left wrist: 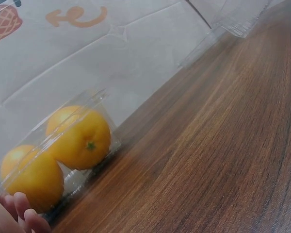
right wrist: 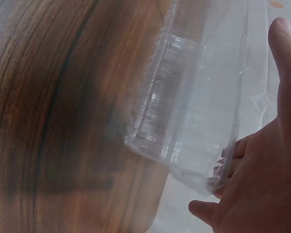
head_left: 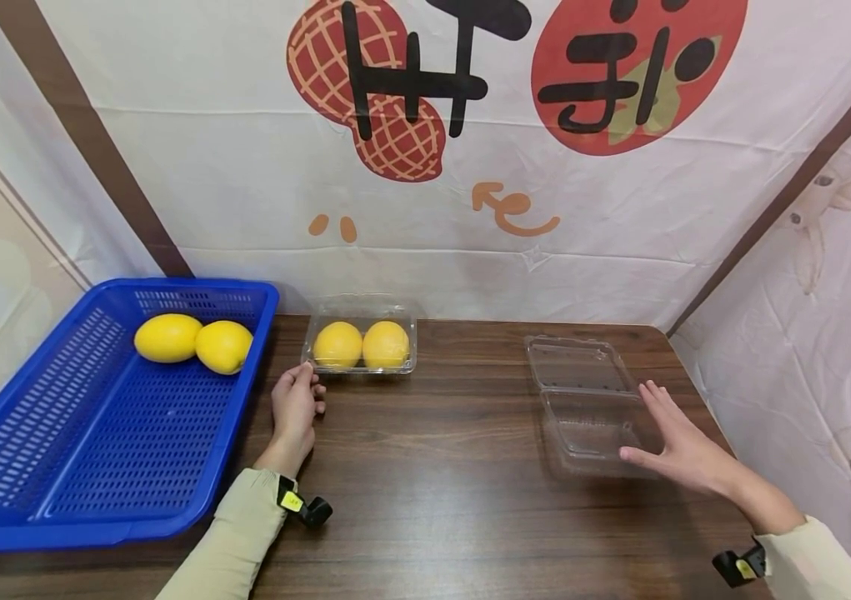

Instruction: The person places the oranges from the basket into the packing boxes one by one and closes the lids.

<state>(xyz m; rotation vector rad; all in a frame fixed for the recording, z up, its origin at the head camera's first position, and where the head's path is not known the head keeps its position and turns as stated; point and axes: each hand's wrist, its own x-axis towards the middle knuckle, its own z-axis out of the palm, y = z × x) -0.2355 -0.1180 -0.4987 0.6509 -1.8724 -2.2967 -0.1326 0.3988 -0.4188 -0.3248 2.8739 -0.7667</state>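
Observation:
In the head view, a clear plastic clamshell box (head_left: 361,371) with two oranges (head_left: 385,344) inside sits at the table's back edge. My left hand (head_left: 296,406) is at its near left corner, thumb and forefinger pinching the corner and the other fingers curled. The left wrist view shows the same oranges (left wrist: 82,138) behind the plastic, with curled fingertips (left wrist: 22,204) beside them. On the right, an empty clamshell box (head_left: 583,417) lies unfolded, lid toward the wall. My right hand (head_left: 688,446) is spread at its right side, thumb apart from the fingers, fingertips overlapping the plastic in the right wrist view.
A blue perforated basket (head_left: 147,450) stands on the left, with two lemons (head_left: 167,337) at its back. The brown wooden table (head_left: 440,500) meets a white printed cloth wall (head_left: 470,283) behind, and another cloth wall (head_left: 808,350) rises at the right.

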